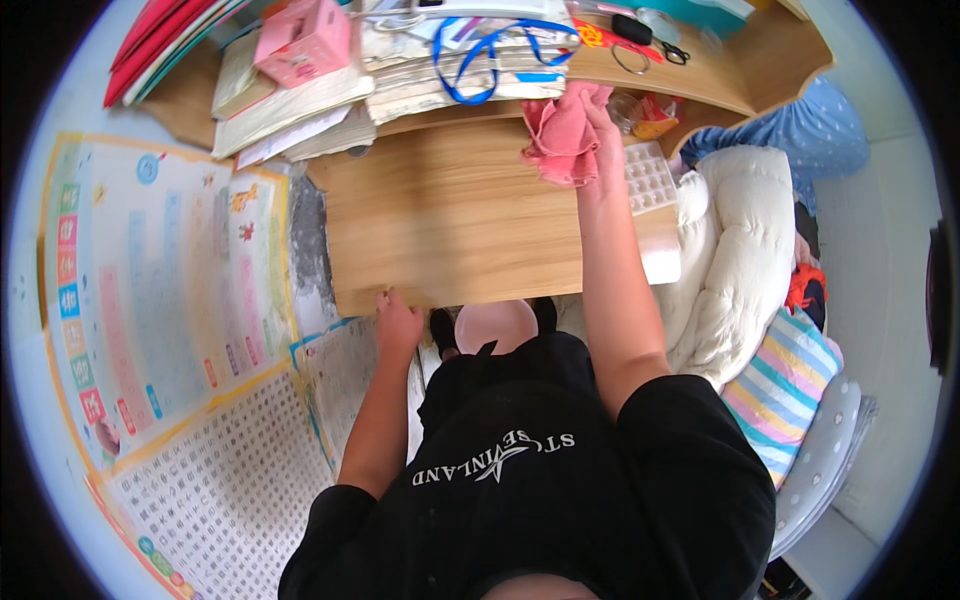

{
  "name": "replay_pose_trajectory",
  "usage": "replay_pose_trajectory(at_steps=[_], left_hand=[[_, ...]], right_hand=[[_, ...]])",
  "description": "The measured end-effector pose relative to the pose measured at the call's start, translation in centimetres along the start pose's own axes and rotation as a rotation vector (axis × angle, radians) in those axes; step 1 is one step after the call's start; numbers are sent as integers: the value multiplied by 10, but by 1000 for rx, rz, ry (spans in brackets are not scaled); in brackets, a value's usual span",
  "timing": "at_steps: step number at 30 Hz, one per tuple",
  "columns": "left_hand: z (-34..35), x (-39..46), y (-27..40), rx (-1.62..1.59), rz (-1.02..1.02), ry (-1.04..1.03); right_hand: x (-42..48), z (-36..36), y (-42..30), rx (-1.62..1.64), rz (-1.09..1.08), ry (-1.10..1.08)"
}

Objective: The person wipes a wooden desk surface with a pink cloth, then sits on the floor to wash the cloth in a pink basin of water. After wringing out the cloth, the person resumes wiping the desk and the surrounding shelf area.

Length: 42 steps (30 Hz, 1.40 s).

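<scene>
My right hand holds a crumpled pink cloth at the back right of the wooden desk top, just before the shelf. The cloth hangs from my fingers; whether it touches the desk cannot be told. My left hand rests at the near left edge of the desk, its fingers curled over the rim, with the palm hidden. To the right of my right forearm lies a white plastic tray with rows of small compartments. A pink basin stands below the desk's near edge, between my feet.
Stacked papers with a blue lanyard and a pink box fill the shelf. A black case and small scissors lie at its right. White bedding is on the right; printed posters cover the left wall.
</scene>
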<state>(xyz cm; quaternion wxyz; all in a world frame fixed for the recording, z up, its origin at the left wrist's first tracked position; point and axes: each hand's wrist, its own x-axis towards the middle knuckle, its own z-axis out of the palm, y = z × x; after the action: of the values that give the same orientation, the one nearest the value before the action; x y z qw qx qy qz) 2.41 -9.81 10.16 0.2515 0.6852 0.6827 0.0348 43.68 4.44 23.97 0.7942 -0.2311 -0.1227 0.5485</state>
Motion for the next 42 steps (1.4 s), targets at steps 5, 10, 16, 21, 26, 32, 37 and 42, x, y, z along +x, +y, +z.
replay_pose_trajectory(at_steps=[5, 10, 16, 21, 26, 32, 37, 42], left_hand=[[-27, 12, -5, -109, 55, 196], [-76, 14, -16, -299, 81, 302], [-114, 9, -30, -436, 79, 411], [-133, 16, -22, -486, 141, 427], [-145, 35, 2, -492, 205, 422], [-135, 68, 77, -525, 383, 366], [-108, 81, 138, -615, 399, 301], [-75, 73, 169, -603, 364, 244]], right_hand=[[12, 44, 99, -47, 379, 36], [3, 121, 214, 76, 583, -156], [-1, 192, 329, 80, 670, -229], [15, 191, 340, 101, 617, -186], [17, 116, 228, 109, 624, -100], [17, 4, 29, -80, 154, -84], [-11, -37, -82, -66, 228, 40], [21, -53, -95, -120, 235, -31]])
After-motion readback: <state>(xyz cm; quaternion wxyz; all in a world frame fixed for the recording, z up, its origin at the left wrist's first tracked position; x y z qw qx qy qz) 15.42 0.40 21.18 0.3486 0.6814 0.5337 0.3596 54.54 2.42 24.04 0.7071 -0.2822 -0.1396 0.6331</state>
